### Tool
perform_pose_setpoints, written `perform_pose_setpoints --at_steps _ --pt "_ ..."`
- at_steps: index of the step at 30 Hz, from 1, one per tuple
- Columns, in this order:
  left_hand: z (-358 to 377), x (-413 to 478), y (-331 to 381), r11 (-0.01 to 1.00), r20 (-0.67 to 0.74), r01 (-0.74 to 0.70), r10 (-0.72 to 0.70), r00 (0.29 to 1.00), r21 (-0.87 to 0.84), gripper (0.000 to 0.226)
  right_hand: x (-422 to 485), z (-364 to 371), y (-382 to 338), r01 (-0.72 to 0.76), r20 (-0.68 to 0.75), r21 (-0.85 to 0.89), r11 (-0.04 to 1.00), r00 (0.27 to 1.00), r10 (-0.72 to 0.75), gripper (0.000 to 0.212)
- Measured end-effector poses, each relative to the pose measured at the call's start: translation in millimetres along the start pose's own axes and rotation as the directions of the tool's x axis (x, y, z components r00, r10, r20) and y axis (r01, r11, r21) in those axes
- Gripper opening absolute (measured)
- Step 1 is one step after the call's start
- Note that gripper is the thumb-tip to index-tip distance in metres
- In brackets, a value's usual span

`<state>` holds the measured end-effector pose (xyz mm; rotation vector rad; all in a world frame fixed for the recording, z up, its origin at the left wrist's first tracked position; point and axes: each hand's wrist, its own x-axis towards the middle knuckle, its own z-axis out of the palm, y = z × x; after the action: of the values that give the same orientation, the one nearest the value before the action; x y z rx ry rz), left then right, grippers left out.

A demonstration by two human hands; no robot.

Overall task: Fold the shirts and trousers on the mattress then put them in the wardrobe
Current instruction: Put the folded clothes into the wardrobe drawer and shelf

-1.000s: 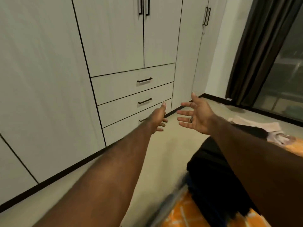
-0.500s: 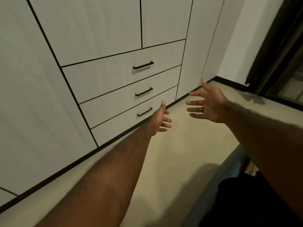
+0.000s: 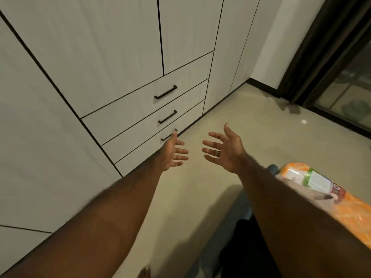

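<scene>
Both my arms stretch forward over the beige floor. My left hand (image 3: 174, 152) is open with fingers spread, just in front of the lowest drawer of the white wardrobe (image 3: 112, 57). My right hand (image 3: 224, 150) is open too, palm facing left, a dark ring on one finger, and holds nothing. A dark garment (image 3: 243, 251) lies at the bottom between my arms, partly hidden by my right forearm. The orange patterned mattress (image 3: 349, 213) shows at the lower right edge.
The wardrobe has three drawers with black bar handles (image 3: 165, 92) and closed tall doors. A dark curtain (image 3: 321, 49) and a glass door (image 3: 353, 91) stand at the right. Beige floor (image 3: 251, 117) runs between wardrobe and mattress.
The view has dropped and swung along the wardrobe. Both hands stay open and have come closer together, lower, near the bottom drawer. The orange mattress has come back into view at right.
</scene>
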<state>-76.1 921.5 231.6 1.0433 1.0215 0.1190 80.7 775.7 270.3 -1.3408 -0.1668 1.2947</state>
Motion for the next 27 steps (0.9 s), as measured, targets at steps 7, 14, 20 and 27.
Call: perform_pose_setpoints --at_steps 7,14,20,27 --pt "-51 -105 54 0.987 -0.027 0.078 -0.083 0.996 -0.139 0.082 -48 93 -12 -0.019 -0.011 0.223 0.975 1.0 0.023 0.074" --pt "-107 -181 79 0.967 -0.059 0.117 -0.134 0.989 -0.224 0.084 -84 156 -28 0.046 -0.065 0.346 0.937 0.998 -0.025 0.073" --pt "-131 -192 106 0.971 -0.035 0.073 -0.083 0.996 -0.227 0.083 -83 202 -38 0.071 -0.054 0.323 0.944 0.997 -0.057 0.072" --pt "-131 -166 131 0.992 0.026 0.056 -0.054 0.998 -0.113 0.083 -66 232 -54 0.05 -0.037 0.167 0.985 0.998 -0.045 0.069"
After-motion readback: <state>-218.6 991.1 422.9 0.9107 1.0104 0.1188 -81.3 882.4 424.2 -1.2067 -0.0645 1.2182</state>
